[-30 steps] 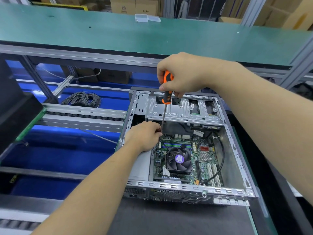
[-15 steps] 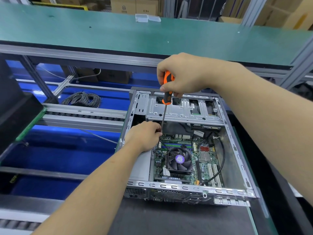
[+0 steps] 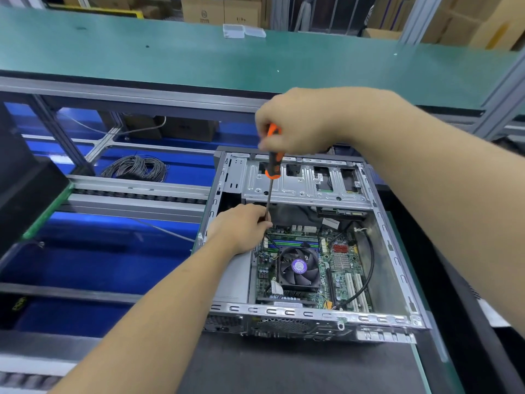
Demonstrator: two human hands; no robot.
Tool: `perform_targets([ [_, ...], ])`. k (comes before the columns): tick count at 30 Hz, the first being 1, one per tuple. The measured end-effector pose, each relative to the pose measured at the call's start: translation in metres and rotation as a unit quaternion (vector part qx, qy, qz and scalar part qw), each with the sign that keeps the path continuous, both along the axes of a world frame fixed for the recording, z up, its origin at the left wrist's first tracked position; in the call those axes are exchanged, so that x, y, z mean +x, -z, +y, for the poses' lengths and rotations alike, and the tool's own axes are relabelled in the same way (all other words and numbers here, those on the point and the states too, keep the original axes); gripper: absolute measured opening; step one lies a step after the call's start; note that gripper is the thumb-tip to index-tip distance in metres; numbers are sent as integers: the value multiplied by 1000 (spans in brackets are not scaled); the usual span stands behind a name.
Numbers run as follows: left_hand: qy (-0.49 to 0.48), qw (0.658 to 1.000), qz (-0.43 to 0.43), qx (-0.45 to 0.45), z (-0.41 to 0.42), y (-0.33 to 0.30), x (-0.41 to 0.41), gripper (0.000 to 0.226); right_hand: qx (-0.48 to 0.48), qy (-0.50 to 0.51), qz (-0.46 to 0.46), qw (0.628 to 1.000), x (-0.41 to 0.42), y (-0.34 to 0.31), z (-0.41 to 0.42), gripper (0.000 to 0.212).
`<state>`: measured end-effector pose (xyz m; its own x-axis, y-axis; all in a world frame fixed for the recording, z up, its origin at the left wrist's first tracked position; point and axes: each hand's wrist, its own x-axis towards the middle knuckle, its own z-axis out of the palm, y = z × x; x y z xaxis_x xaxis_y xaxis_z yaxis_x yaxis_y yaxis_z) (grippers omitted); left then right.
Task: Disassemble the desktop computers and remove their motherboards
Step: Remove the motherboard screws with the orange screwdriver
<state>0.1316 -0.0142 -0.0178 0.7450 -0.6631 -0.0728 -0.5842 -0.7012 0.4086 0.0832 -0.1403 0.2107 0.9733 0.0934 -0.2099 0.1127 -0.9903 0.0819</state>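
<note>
Right hand grips screwdriver handle from above, shaft near-vertical for torque. Left hand pinches shaft low, steadying tip on screw (hidden under fingers). Motherboard just right of left hand, seated in open PC case.

There is a single view, from a wide-angle camera worn on the person's head, looking forward and steeply down along both forearms, which enter from the bottom and right edges. It sits close above the work, so the left hand and right hand fill the middle of the frame, with the open computer case directly beneath and just beyond them. Past the hands it reaches a green counter and stacked cardboard boxes at the top edge, where straight lines bow.
</note>
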Motion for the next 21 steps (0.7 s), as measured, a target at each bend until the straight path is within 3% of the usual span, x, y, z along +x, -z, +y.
perform_targets([
  [1,-2,1000,-1,-2,0,0,0,15,19,-10,11,1000,0,-1,2,21],
  [4,-1,1000,-4,-6,0,0,1,17,36,41,24,998,-2,-7,2,34],
  [7,2,1000,-1,-9,-1,1,1,19,23,-8,12,1000,-1,-4,1,11],
  [10,1,1000,-3,-11,0,1,1,19,35,27,11,999,-3,-5,2,36],
  [13,3,1000,-1,-11,0,1,1,19,-1,-23,-2,1000,-1,-2,2,19],
  [17,5,1000,-3,-10,0,1,2,21,16,6,3,1000,-3,-6,3,38],
  [19,6,1000,-6,-8,-1,2,1,21,-7,-26,-5,1000,0,-1,1,18],
  [21,7,1000,-5,-8,0,2,2,22,6,-33,7,999,-1,-1,1,23],
])
